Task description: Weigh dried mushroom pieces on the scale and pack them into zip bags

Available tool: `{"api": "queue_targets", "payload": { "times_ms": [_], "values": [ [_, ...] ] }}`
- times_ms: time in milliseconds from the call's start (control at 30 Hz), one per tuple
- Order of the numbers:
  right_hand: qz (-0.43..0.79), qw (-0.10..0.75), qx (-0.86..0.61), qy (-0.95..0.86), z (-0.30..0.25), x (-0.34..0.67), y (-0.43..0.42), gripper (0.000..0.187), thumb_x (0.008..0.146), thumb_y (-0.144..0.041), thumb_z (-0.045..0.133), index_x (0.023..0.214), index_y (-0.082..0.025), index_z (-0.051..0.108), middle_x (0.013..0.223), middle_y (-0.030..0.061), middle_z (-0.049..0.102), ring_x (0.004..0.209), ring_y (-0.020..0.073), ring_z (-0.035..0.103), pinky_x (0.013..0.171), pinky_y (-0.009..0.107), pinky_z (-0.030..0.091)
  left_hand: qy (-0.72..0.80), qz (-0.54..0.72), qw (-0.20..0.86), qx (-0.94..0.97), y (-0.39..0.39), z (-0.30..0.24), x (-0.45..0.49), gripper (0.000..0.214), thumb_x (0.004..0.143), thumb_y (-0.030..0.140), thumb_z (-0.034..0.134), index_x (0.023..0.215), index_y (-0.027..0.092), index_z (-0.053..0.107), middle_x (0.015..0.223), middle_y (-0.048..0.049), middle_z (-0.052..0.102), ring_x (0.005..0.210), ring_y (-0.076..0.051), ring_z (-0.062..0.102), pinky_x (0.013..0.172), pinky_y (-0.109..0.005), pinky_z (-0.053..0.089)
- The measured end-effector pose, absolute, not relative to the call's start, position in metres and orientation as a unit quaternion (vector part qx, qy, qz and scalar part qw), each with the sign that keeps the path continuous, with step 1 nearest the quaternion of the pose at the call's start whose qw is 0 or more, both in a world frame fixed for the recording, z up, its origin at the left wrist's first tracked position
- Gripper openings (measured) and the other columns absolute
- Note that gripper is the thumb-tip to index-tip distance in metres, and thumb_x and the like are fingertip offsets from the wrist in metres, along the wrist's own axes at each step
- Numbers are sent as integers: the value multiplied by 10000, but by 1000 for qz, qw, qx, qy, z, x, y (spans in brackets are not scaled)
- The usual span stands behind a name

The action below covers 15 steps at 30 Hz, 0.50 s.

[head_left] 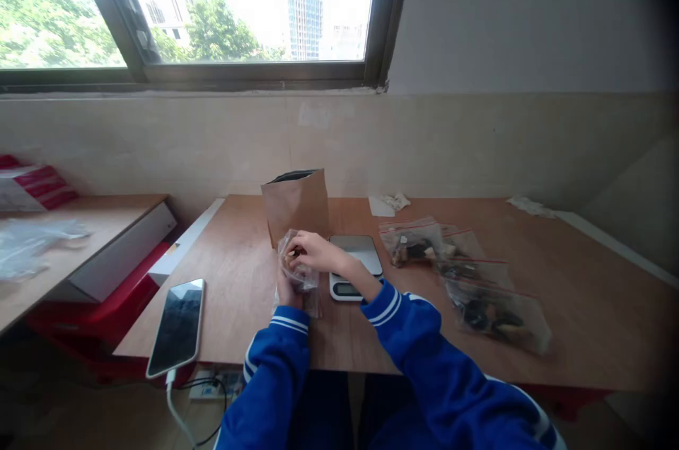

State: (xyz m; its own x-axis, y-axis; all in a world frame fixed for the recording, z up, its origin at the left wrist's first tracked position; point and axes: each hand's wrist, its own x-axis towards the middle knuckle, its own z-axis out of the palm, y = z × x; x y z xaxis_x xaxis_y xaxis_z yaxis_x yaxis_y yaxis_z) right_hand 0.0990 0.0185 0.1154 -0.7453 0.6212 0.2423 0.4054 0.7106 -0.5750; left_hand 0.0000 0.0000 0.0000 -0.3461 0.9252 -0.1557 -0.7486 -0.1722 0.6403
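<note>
My left hand (287, 289) is wrapped round a clear plastic bag (306, 279) and holds it up by the paper bag. Over the bag's mouth, my right hand (312, 252) pinches small brownish pieces (293, 256) too small to name. Behind both hands stands an open brown paper bag (297, 208) with a dark inside. A white kitchen scale (356, 252) with a grey top lies just right of the hands, partly under my right forearm. Beneath my left wrist another clear bag (312, 305) shows in part on the table.
Several zip bags (493, 315) of dark and pale pieces lie at the right. A phone (177, 326) on a charging cable rests at the table's left edge. White paper scraps (390, 205) lie at the back. Plastic bags (32, 245) cover part of the left table.
</note>
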Motion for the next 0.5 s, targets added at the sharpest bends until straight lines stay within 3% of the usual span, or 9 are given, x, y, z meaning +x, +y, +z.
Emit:
{"api": "queue_targets", "payload": {
  "times_ms": [167, 367, 500],
  "values": [
    [265, 311, -294, -864, 131, 111, 21, 185, 808, -85, 562, 942, -155, 667, 976, 55, 628, 890, 135, 599, 802, 229, 458, 341, 743, 557, 146, -2, -2, -1, 269, 854, 303, 513, 1076, 196, 622, 911, -61, 683, 686, -129, 634, 500, -188, 475],
    [194, 507, -332, -771, 171, 118, 59, 207, 868, -235, 521, 1047, -159, 591, 1099, 80, 586, 986, 147, 587, 851, 247, 460, 370, 723, 568, 132, -5, -7, -3, 283, 879, 355, 481, 1090, 208, 601, 897, -56, 692, 574, -109, 620, 490, -210, 483],
    [132, 524, -357, -762, 188, 111, 103, 224, 880, -267, 497, 1060, -149, 560, 1115, 89, 555, 970, 145, 571, 856, 248, 443, 373, 726, 563, 132, -6, -5, -2, 275, 889, 342, 459, 1059, 203, 623, 916, -62, 692, 615, -118, 636, 533, -221, 503]
  ]
}}
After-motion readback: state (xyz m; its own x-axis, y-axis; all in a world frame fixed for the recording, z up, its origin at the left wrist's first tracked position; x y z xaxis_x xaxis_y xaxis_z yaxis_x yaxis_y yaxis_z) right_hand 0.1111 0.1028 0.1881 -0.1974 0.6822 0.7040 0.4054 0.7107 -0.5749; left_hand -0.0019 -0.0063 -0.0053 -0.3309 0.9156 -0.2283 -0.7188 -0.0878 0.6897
